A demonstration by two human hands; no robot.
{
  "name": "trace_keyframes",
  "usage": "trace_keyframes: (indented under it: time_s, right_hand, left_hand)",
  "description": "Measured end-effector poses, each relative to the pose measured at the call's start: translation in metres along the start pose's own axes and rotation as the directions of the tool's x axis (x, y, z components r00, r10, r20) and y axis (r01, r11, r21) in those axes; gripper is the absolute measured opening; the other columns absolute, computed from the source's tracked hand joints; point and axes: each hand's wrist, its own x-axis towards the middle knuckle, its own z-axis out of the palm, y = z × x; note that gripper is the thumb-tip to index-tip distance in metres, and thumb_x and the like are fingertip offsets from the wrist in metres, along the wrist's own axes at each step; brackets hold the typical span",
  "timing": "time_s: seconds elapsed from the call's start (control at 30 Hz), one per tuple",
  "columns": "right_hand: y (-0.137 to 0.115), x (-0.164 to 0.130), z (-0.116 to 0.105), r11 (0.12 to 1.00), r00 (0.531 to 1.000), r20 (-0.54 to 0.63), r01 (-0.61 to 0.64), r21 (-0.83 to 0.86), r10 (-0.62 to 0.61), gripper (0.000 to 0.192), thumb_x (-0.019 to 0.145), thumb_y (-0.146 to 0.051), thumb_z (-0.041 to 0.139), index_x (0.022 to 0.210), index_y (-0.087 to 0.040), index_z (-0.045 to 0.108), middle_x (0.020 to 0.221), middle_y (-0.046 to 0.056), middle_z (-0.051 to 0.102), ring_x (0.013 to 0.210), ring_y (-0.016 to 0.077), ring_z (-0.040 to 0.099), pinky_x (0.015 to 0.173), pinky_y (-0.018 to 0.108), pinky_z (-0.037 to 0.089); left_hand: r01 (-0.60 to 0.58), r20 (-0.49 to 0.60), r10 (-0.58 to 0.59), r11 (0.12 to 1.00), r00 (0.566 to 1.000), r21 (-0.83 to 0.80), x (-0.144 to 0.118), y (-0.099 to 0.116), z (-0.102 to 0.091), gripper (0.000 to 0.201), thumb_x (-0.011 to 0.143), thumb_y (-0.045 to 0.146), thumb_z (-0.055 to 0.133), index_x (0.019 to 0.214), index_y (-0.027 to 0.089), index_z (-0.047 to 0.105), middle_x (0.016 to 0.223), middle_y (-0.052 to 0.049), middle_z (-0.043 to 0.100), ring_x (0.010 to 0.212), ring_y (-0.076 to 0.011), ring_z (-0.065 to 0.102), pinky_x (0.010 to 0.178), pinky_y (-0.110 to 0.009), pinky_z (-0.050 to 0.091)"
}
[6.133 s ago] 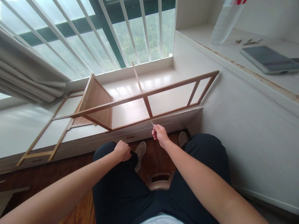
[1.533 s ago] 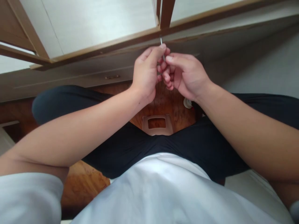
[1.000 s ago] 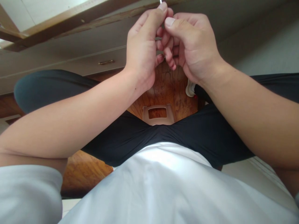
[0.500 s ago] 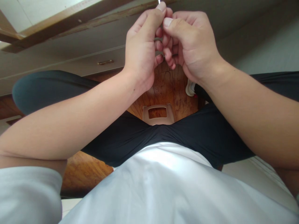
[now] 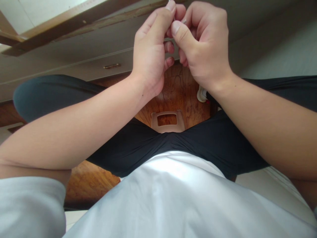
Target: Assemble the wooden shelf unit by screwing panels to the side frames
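Near the top edge, my left hand (image 5: 152, 48) is closed in a pinch, thumb pressed to the forefinger, its lower fingers curled. A sliver of something pale shows above that thumb, mostly out of frame. Touching it at the fingertips is my right hand (image 5: 206, 44), also pinched, with the forefinger bent. A thin pale piece (image 5: 183, 21), perhaps the end of a thin strip or stick, sticks out past the right thumb. What kind of thing it is, and whether both hands hold the same one, I cannot tell.
A wood-edged table (image 5: 61, 26) lies at the upper left, above a pale panel with a small metal handle (image 5: 112, 66). Below my hands are a beige stool edge (image 5: 168, 129) between my dark-trousered legs, the wooden floor (image 5: 173, 89) and a white shoe (image 5: 202, 94).
My right hand has turned and risen a little, its forefinger now bent higher and its lower fingers drawn in. The thin pale piece now shows by its thumb. My left hand is nearly still.
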Motion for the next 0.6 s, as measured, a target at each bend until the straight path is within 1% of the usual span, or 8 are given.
trace_keyframes:
  time_s: [0.03,0.1,0.13,0.2,0.3,0.43,0.5,0.6]
  right_hand:
    - [0.001,0.0,0.0,0.995,0.996,-0.033,0.076,-0.062,-0.078,0.037,0.097,-0.009,0.062,0.068,-0.025,0.045,0.057,-0.005,0.053,0.05,0.0121,0.046,0.054,0.031,0.03]
    - [0.003,-0.001,0.0,0.96,0.963,-0.103,0.23,-0.159,-0.248,0.037,0.094,-0.01,0.066,0.067,-0.025,0.045,0.055,-0.005,0.052,0.048,0.0128,0.046,0.053,0.032,0.028]
    - [0.004,-0.001,0.001,0.95,0.956,-0.098,0.258,-0.179,-0.278,0.037,0.095,-0.012,0.065,0.067,-0.025,0.045,0.055,-0.005,0.051,0.047,0.0129,0.046,0.053,0.032,0.028]
    - [0.005,-0.001,0.002,0.942,0.949,-0.109,0.272,-0.194,-0.297,0.036,0.097,-0.012,0.062,0.068,-0.025,0.045,0.053,-0.006,0.048,0.046,0.013,0.045,0.052,0.032,0.028]
    - [0.005,-0.001,0.004,0.944,0.947,-0.123,0.273,-0.188,-0.298,0.035,0.099,-0.015,0.06,0.068,-0.024,0.044,0.054,-0.006,0.047,0.045,0.0126,0.046,0.051,0.03,0.027]
    - [0.006,-0.002,0.003,0.942,0.948,-0.114,0.27,-0.2,-0.296,0.035,0.102,-0.025,0.055,0.069,-0.024,0.044,0.06,-0.005,0.048,0.046,0.0114,0.047,0.05,0.028,0.026]
    - [0.006,-0.002,0.003,0.945,0.954,-0.106,0.254,-0.204,-0.28,0.035,0.103,-0.025,0.055,0.07,-0.024,0.043,0.062,-0.004,0.05,0.048,0.0115,0.048,0.05,0.028,0.027]
    - [0.003,-0.004,0.002,0.952,0.96,-0.105,0.238,-0.194,-0.261,0.035,0.103,-0.026,0.053,0.07,-0.025,0.043,0.062,-0.003,0.051,0.048,0.0123,0.048,0.05,0.028,0.028]
  left_hand:
    - [-0.004,0.0,0.004,1.0,1.0,0.0,0.001,-0.001,-0.001,0.03,0.102,0.025,0.055,0.076,0.018,0.067,0.069,0.002,0.053,0.051,-0.0053,0.05,0.048,-0.018,0.036]
    - [-0.012,-0.002,0.012,1.0,1.0,0.001,0.003,-0.003,-0.003,0.031,0.101,0.026,0.056,0.074,0.019,0.068,0.072,0.001,0.055,0.057,-0.0067,0.052,0.048,-0.018,0.036]
    - [-0.009,0.005,0.009,1.0,1.0,0.002,0.005,-0.004,-0.004,0.03,0.101,0.026,0.056,0.075,0.019,0.069,0.073,0.001,0.056,0.059,-0.0074,0.053,0.049,-0.018,0.036]
    - [-0.003,0.015,0.003,1.0,1.0,0.0,0.008,-0.006,-0.007,0.028,0.101,0.026,0.056,0.079,0.019,0.071,0.074,0.001,0.057,0.059,-0.0071,0.053,0.05,-0.017,0.036]
    - [-0.004,0.038,0.004,1.0,0.999,0.003,0.011,-0.009,-0.01,0.025,0.101,0.028,0.057,0.083,0.019,0.073,0.076,0.002,0.056,0.057,-0.0044,0.051,0.05,-0.016,0.036]
    - [-0.015,0.04,0.015,1.0,0.999,0.012,0.01,-0.007,-0.01,0.026,0.1,0.027,0.057,0.081,0.02,0.074,0.076,0.001,0.053,0.055,-0.0034,0.048,0.046,-0.014,0.033]
    - [0.003,0.03,-0.003,1.0,1.0,0.008,0.007,-0.004,-0.007,0.029,0.1,0.026,0.056,0.077,0.02,0.073,0.074,0.001,0.052,0.054,-0.0042,0.047,0.046,-0.014,0.033]
    - [0.038,-0.062,-0.04,0.999,0.997,-0.027,0.004,0.0,-0.002,0.026,0.093,0.024,0.062,0.068,0.023,0.071,0.069,0.001,0.051,0.052,-0.0073,0.046,0.043,-0.016,0.032]
